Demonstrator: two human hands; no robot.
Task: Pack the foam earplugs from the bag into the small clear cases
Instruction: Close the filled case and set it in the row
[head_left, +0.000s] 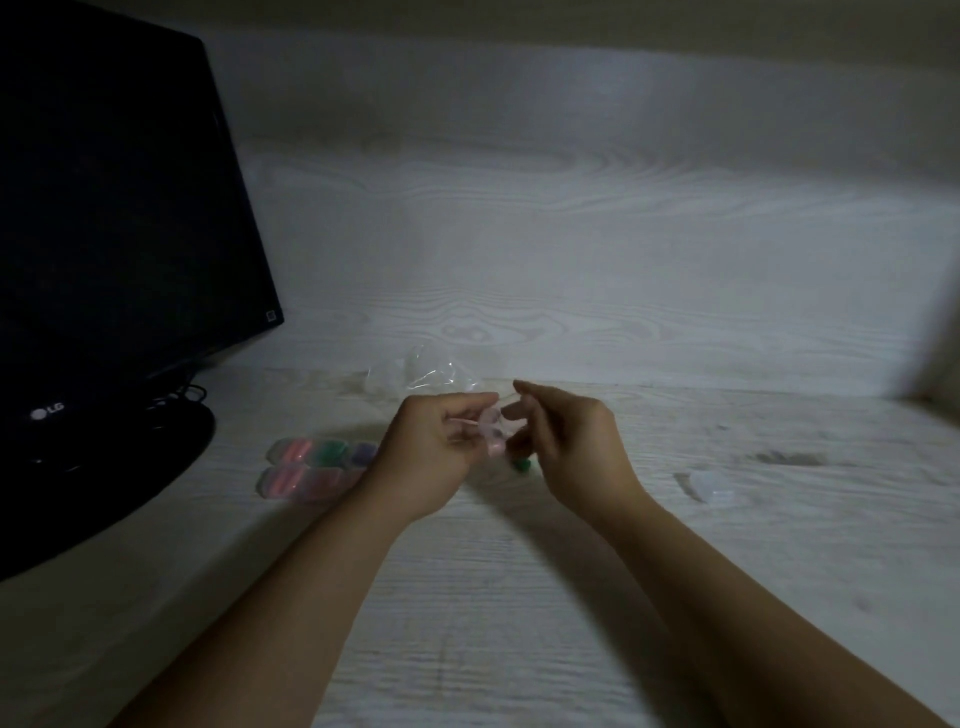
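Note:
My left hand (434, 447) grips a small clear case (492, 435) with pale pink earplugs inside, held above the desk. My right hand (563, 441) is close against the case's right side, fingers curled at it; the exact contact is blurred. A green earplug (521, 464) lies on the desk just below the right hand's fingers. Behind the hands lies the crumpled clear bag (421, 375). To the left, several filled cases (317, 467) sit in two rows, showing pink, green and purple earplugs.
A black monitor (119, 249) on a round stand (171, 447) with cables fills the left side. Empty clear cases (709, 486) lie on the white wood-grain desk (571, 597) at the right. A wood-grain wall rises behind the bag.

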